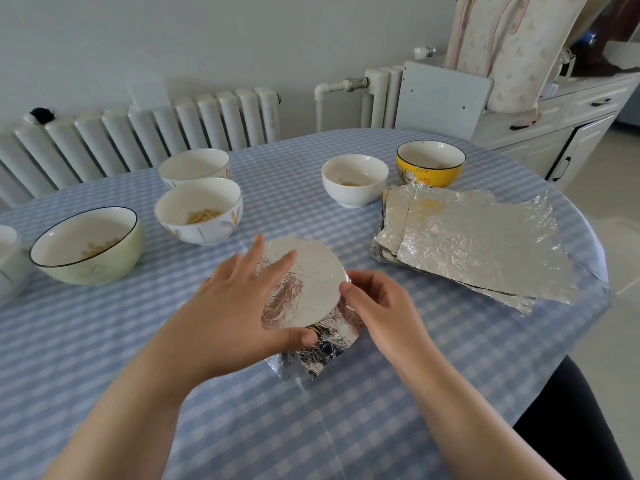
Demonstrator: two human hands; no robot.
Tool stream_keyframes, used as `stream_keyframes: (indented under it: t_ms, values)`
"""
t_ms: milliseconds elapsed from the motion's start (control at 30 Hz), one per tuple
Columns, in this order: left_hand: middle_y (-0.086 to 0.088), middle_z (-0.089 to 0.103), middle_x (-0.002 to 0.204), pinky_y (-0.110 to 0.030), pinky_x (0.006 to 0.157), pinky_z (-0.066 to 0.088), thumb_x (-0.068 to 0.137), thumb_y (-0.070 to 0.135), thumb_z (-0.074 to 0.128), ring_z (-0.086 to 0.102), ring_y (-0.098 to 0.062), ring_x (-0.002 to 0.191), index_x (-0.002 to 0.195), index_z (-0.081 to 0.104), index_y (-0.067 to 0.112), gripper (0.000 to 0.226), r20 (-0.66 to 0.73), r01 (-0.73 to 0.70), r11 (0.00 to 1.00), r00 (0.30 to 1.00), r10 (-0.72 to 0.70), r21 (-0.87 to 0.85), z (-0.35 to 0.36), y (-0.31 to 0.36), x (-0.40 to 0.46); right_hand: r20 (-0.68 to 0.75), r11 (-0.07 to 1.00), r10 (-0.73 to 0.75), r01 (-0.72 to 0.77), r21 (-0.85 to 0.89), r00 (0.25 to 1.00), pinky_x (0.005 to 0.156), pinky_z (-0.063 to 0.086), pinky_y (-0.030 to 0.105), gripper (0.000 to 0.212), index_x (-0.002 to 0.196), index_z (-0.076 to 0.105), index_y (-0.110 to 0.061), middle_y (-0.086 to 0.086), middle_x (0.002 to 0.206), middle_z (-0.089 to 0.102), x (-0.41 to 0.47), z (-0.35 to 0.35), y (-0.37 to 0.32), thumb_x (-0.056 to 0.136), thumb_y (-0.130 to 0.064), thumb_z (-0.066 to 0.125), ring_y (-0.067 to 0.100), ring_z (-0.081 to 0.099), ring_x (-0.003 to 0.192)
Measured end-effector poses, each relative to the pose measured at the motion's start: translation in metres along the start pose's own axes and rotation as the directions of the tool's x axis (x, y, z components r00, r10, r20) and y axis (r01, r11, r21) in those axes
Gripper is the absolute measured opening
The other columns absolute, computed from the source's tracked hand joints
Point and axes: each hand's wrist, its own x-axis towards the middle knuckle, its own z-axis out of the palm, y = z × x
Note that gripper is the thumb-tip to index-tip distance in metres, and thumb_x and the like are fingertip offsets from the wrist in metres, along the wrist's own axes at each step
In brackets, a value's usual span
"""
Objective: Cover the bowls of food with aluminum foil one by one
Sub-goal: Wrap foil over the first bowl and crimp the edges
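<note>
A bowl wrapped in aluminum foil (313, 282) sits at the table's middle, its top smooth and round, foil crumpled down its near side. My left hand (235, 306) lies across its left side, fingers spread on the foil top, thumb under the near rim. My right hand (377, 303) pinches the foil at the right rim. Uncovered bowls with some food stand around: a green one (86, 245), a white patterned one (199, 211), another white one (194, 166) behind it, a small white one (355, 180) and a yellow one (430, 163). A stack of foil sheets (474, 240) lies at the right.
The table (104, 358) carries a blue checked cloth under clear plastic. A white container (8, 261) shows at the far left edge. Radiators (149, 133) stand behind the table, and a white cabinet (554, 129) is at the back right.
</note>
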Motion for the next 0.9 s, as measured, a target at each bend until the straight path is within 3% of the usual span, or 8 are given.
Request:
stream_keyframes:
  t_ms: [133, 233, 400, 567, 900]
  values:
    - [0.013, -0.020, 0.161, -0.045, 0.119, 0.015, 0.056, 0.097, 0.039, -0.003, -0.017, 0.151, 0.148, -0.011, 0.053, 0.113, -0.061, 0.065, 0.998, 0.996, -0.064, 0.001, 0.000, 0.008, -0.002, -0.021, 0.999, 0.018, -0.017, 0.036, 1.000, 0.079, 0.055, 0.030, 0.009, 0.098, 0.070, -0.018, -0.003, 0.090, 0.076, 0.006, 0.003, -0.003, 0.089, -0.017, 0.067, 0.011, 0.071, 0.086]
    - [0.004, -0.011, 0.164, -0.043, 0.117, 0.020, 0.063, 0.092, 0.037, 0.009, -0.024, 0.149, 0.150, -0.009, 0.046, 0.109, -0.159, 0.127, 0.990, 0.980, -0.117, 0.056, 0.006, 0.022, -0.003, 0.028, 0.996, 0.066, -0.068, 0.066, 0.997, 0.071, 0.055, 0.028, 0.007, 0.090, 0.072, -0.016, -0.002, 0.081, 0.076, 0.019, 0.001, -0.011, 0.089, -0.012, 0.066, 0.010, 0.070, 0.075]
    - [-0.005, -0.006, 0.163, -0.044, 0.115, 0.024, 0.065, 0.092, 0.026, 0.015, -0.030, 0.146, 0.152, -0.009, 0.038, 0.108, -0.227, 0.187, 0.974, 0.962, -0.154, 0.130, 0.013, 0.031, -0.004, -0.002, 0.978, 0.128, -0.126, 0.165, 0.992, 0.074, 0.045, 0.043, 0.023, 0.071, 0.073, -0.017, 0.013, 0.079, 0.067, 0.031, 0.005, -0.007, 0.091, -0.026, 0.067, 0.028, 0.059, 0.076]
    - [-0.006, -0.002, 0.163, -0.043, 0.114, 0.026, 0.064, 0.093, 0.024, 0.019, -0.031, 0.145, 0.153, -0.006, 0.036, 0.110, -0.230, 0.192, 0.968, 0.961, -0.152, 0.163, 0.014, 0.030, -0.003, -0.080, 0.967, 0.129, -0.108, 0.232, 0.988, 0.074, 0.047, 0.039, 0.016, 0.085, 0.071, -0.008, 0.014, 0.082, 0.068, 0.028, 0.014, -0.001, 0.093, -0.020, 0.064, 0.024, 0.060, 0.078]
    - [-0.007, 0.001, 0.164, -0.043, 0.114, 0.026, 0.062, 0.095, 0.021, 0.020, -0.031, 0.145, 0.153, -0.006, 0.032, 0.114, -0.228, 0.178, 0.970, 0.964, -0.138, 0.166, 0.015, 0.027, -0.002, -0.077, 0.925, 0.211, -0.174, 0.338, 0.974, 0.072, 0.044, 0.038, 0.015, 0.080, 0.065, -0.004, 0.019, 0.082, 0.062, 0.030, 0.013, -0.004, 0.090, -0.014, 0.067, 0.028, 0.054, 0.078]
